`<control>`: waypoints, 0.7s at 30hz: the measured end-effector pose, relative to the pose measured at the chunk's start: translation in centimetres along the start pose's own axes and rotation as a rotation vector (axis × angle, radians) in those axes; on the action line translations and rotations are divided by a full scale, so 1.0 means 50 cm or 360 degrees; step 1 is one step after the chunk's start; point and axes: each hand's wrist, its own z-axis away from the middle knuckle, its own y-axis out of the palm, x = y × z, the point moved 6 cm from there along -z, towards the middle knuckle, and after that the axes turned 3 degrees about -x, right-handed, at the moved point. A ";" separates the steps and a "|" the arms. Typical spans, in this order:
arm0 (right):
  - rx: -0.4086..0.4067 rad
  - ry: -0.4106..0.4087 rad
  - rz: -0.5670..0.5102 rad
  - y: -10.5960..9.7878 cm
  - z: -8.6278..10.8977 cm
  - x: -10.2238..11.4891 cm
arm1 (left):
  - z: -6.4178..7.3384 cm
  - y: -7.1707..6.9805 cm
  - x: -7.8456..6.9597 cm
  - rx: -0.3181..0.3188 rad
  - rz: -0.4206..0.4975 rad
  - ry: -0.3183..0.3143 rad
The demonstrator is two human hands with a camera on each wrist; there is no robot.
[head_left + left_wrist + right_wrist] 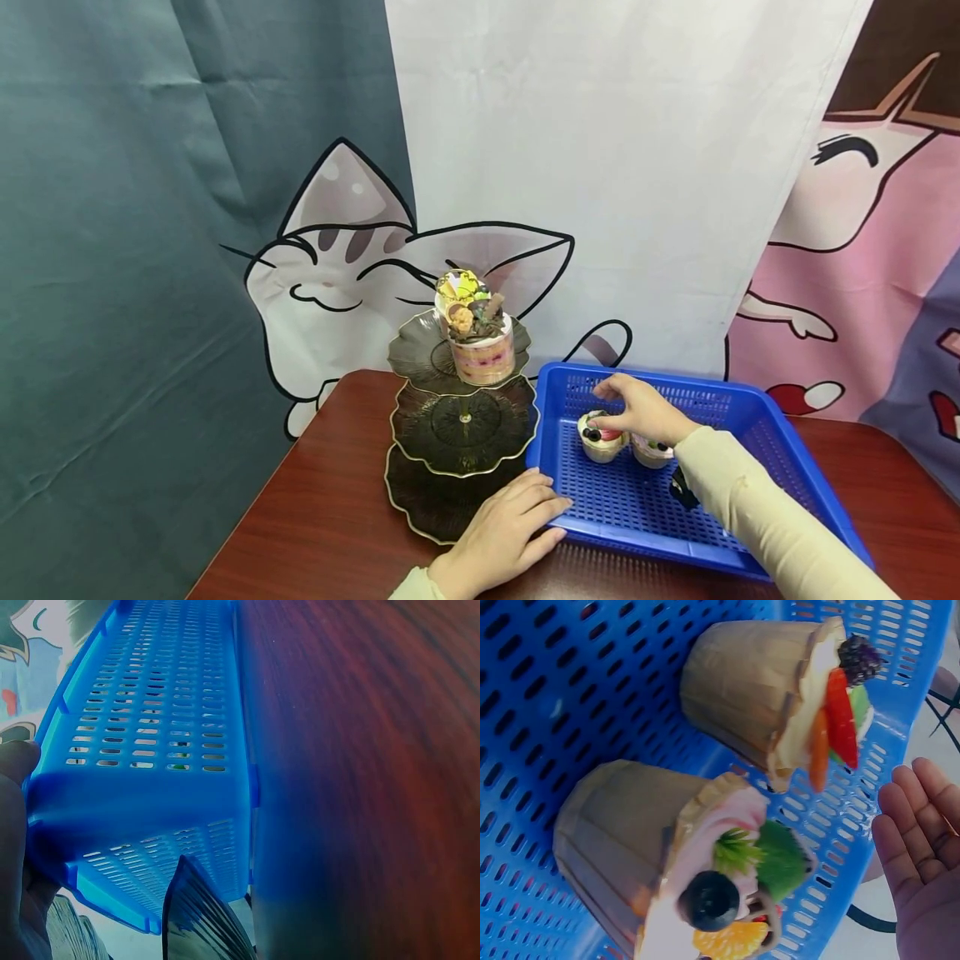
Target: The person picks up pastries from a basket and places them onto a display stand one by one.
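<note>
My right hand [643, 410] hovers over two cupcakes inside the blue basket, fingers spread and holding nothing. The left cupcake [602, 442] has white cream, dark berries and a red fruit slice; in the right wrist view it is the upper cupcake [742, 697]. Beside it stands a pink-cream cupcake [651, 452], partly hidden by the hand; up close, this cupcake [630, 840] shows a dark berry, an orange segment and green leaves. My left hand [504, 533] rests on the near left corner of the basket [637, 537], fingers lying over its rim.
A three-tier dark stand [465, 425] with gold scalloped edges stands left of the basket. On its top tier sit a layered cake cup [483, 358] and a yellow-topped cake [459, 286] behind it. The wooden table [315, 500] meets a cartoon curtain [600, 167] at the back.
</note>
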 end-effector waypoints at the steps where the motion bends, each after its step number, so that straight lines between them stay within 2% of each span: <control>1: 0.0005 -0.0006 0.0013 0.001 0.000 -0.002 | 0.000 0.000 0.000 0.0002 0.0002 -0.0001; 14: 0.0043 -0.0046 0.0171 0.018 0.002 -0.016 | -0.002 0.000 0.001 0.0019 -0.0002 -0.0007; 21: -0.0031 -0.0156 0.0317 0.028 0.003 -0.018 | -0.002 -0.001 0.001 0.0022 -0.0008 -0.0006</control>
